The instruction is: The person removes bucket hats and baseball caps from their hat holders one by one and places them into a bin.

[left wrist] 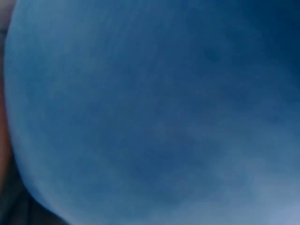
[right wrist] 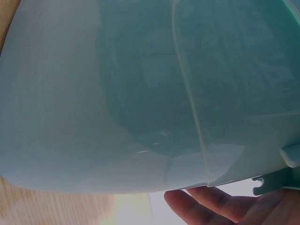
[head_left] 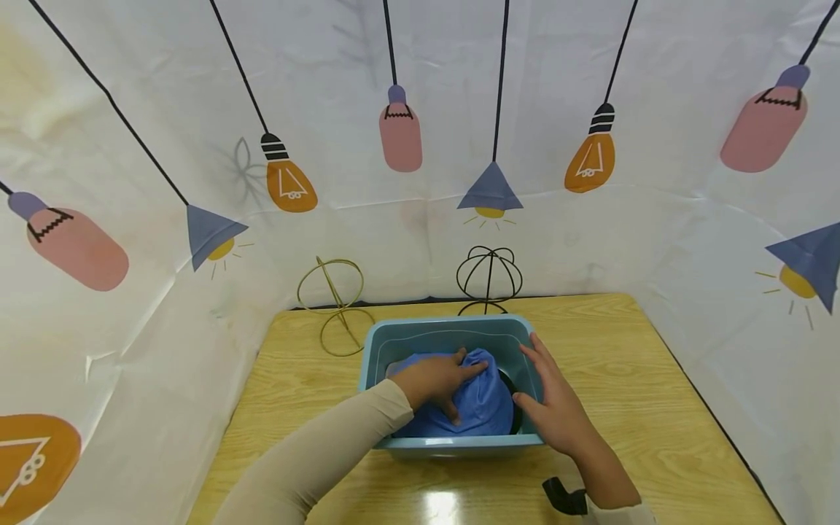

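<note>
A light blue-green plastic bin (head_left: 453, 327) sits on the wooden table. Inside it lies a bunched blue cloth (head_left: 484, 405) with a dark curved edge (head_left: 515, 419) showing at its right. My left hand (head_left: 436, 383) rests on the cloth, fingers spread. At the bin's right side is my right hand (head_left: 558, 408), fingers extended over the rim and thumb apart, near the dark edge. The right wrist view shows the bin's outer wall (right wrist: 140, 93) with fingertips (right wrist: 187, 206) beside it. A blurred blue surface (left wrist: 150, 112) fills the left wrist view.
Behind the bin stand a gold wire stand (head_left: 337, 306) at left and a black wire stand (head_left: 488, 277) at right. The yellow wooden table (head_left: 610, 350) meets white sheeting (head_left: 426, 240) printed with lamps at the back and sides.
</note>
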